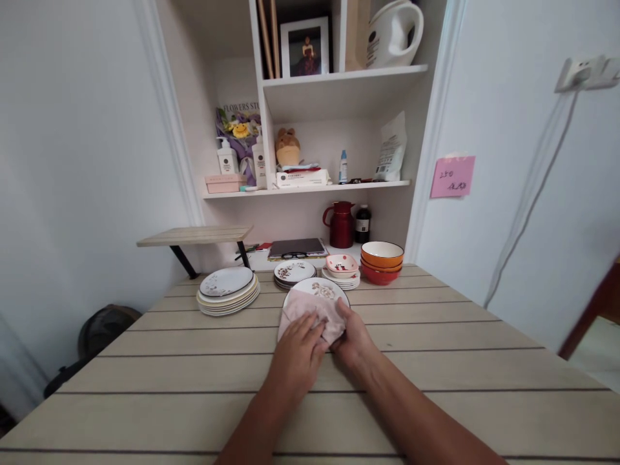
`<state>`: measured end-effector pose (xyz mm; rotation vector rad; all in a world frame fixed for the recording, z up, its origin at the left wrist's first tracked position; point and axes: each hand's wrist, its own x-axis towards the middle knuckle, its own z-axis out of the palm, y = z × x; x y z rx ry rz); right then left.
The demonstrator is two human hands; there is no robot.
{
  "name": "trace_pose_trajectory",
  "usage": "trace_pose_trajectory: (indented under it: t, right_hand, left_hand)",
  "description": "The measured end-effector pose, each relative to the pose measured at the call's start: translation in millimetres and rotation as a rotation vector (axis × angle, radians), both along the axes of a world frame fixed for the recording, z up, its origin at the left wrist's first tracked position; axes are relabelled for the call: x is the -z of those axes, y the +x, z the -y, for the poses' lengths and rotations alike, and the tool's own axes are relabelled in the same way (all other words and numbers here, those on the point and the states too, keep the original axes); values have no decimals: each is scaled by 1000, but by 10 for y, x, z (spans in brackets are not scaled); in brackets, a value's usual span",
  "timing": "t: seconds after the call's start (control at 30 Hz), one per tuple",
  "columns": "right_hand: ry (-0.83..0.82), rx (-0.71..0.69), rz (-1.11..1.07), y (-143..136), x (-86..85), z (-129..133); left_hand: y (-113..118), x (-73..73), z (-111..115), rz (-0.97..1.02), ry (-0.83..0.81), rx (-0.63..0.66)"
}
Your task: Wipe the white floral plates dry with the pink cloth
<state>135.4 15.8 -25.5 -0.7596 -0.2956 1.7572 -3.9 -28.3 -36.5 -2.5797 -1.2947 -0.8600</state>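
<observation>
A white plate [306,286] with a brown flower pattern and a dark rim is held tilted above the table, in front of the stacked dishes. A pale pink cloth [296,309] covers most of its near half. My left hand [299,349] presses on the cloth against the plate's face, fingers slightly bent over the fabric. At the plate's right edge my right hand [352,332] grips the rim, its thumb on the front side and the cloth bunched beside it. The fingers behind the plate are hidden.
A plate stack [227,294] stands left on the slatted table [436,361]. Behind the held plate are dark-rimmed plates [293,271], small dishes topped by a square bowl [341,265], and orange and red bowls [382,265]. A raised wooden shelf [198,235] stands back left.
</observation>
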Motion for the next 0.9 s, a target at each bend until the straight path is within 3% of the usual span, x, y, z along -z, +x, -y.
trace_pose_trajectory:
  t: [0.1,0.23,0.47,0.6,0.77,0.9]
  right_hand:
    - [26,-91,-67,9,14,-13]
    - [47,-97,-45,-32,24,-4]
    - [23,10,43,-96,33,28]
    - [-3,34,48,-90,-14,44]
    - [-33,41,24,-17,-72,37]
    - [4,-69,-55,24,-85,49]
  left_hand:
    - [10,-2,21,-18,-46,102]
    - [6,-12,23,-67,-112,93]
    - [-20,26,-56,-58,-72,-232]
    - [-32,32,-66,-51,-3,-276]
    - [-1,-9,-2,-31,38,-101]
    - [30,-40,54,-67,-36,79]
